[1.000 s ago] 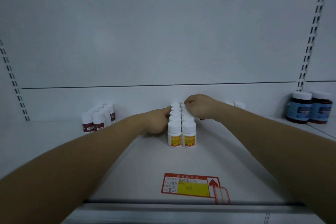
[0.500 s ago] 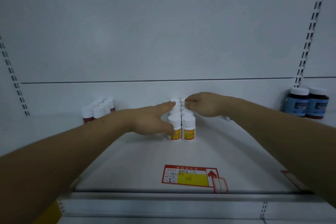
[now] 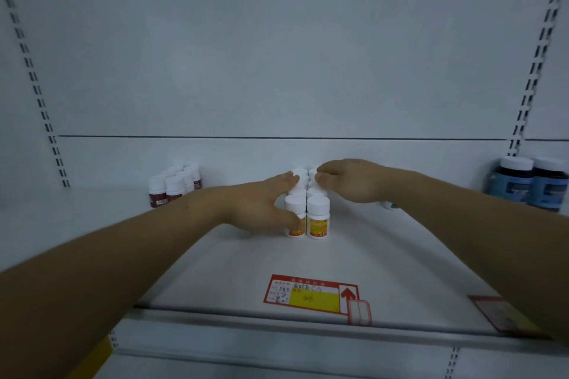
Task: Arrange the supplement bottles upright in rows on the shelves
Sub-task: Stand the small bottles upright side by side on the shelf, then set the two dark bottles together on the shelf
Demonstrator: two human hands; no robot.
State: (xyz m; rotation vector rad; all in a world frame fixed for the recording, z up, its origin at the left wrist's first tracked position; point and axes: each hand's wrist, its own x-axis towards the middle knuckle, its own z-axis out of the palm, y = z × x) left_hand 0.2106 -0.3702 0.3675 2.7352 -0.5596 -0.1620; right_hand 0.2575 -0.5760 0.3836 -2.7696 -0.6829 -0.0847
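Note:
Several small white bottles with yellow-orange labels (image 3: 318, 218) stand upright in two rows running front to back on the white shelf (image 3: 215, 271). My left hand (image 3: 261, 209) lies flat against the left side of the rows, fingers stretched along them and thumb touching the front left bottle. My right hand (image 3: 351, 180) rests over the rear bottles on the right side, fingertips pinched at a cap near the back. The rear bottles are partly hidden by both hands.
A group of white-capped bottles with dark red labels (image 3: 172, 188) stands at the back left. Two larger dark bottles with blue labels (image 3: 529, 183) stand at the far right. A red and yellow price tag (image 3: 311, 295) lies near the shelf's front edge.
My left hand slid forward along the left side of the rows and spread flat. The right hand stayed at the rear caps. The camera view shifted slightly.

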